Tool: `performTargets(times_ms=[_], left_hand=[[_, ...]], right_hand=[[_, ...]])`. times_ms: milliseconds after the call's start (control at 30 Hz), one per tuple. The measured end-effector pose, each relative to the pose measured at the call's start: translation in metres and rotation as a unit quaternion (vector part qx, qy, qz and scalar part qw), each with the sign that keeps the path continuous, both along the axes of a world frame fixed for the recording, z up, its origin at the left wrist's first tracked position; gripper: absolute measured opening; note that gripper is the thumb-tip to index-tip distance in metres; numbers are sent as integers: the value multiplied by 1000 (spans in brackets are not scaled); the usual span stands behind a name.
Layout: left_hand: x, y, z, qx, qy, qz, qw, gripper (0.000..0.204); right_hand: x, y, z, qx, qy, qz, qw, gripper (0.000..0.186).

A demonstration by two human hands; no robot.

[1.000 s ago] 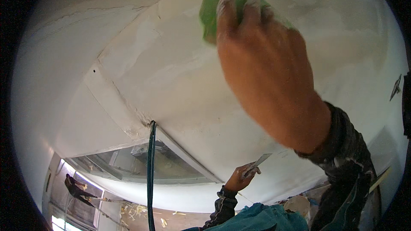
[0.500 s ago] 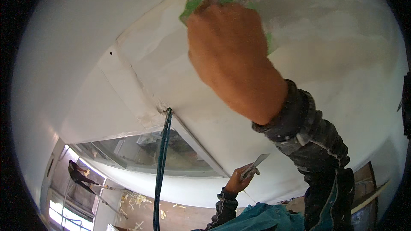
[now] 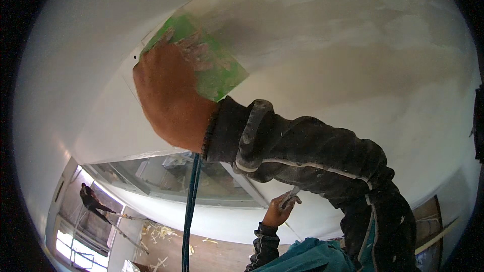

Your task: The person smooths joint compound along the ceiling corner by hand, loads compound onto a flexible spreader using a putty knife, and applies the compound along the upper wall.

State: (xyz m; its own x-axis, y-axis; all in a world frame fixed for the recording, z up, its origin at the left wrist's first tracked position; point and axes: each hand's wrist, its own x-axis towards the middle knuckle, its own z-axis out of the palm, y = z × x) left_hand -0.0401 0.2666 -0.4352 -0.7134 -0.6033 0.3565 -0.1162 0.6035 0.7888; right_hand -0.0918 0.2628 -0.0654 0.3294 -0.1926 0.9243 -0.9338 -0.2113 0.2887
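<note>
My right hand presses a green sheet of sandpaper against the pale plastered surface. Its fingers lie dusty over the sheet, near a seam and a small dark hole. The black sleeve of that arm crosses the middle of the view. Lower down, my left hand is closed round a putty knife; most of the blade is hidden behind the right sleeve. That hand is away from the surface being rubbed.
A dark green cord hangs in front of a glazed opening. At the lower left another person is up on a ladder beside a bright window. Pale scraps litter the brown floor.
My right hand has swept left and down across the surface with the sandpaper. Its sleeve now covers much of the putty knife's blade. My left hand has barely moved.
</note>
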Motion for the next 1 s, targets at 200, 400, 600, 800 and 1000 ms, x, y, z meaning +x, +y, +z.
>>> performTargets(times_ms=[200,400,600,800,1000], left_hand=[[-11,-3,-19,260,168,-78,948,27],[-1,6,-6,387,252,-75,884,47],[-13,18,35,418,182,-125,881,42],[-37,20,55,458,113,-233,851,42],[-51,23,36,483,146,-182,844,36]], right_hand=[[-73,53,-25,107,-48,143,983,28],[-185,118,-120,157,-356,388,836,23],[-214,173,-238,118,-592,319,731,21],[-212,221,-272,188,-367,125,903,30],[-204,221,-264,286,-241,205,905,49]])
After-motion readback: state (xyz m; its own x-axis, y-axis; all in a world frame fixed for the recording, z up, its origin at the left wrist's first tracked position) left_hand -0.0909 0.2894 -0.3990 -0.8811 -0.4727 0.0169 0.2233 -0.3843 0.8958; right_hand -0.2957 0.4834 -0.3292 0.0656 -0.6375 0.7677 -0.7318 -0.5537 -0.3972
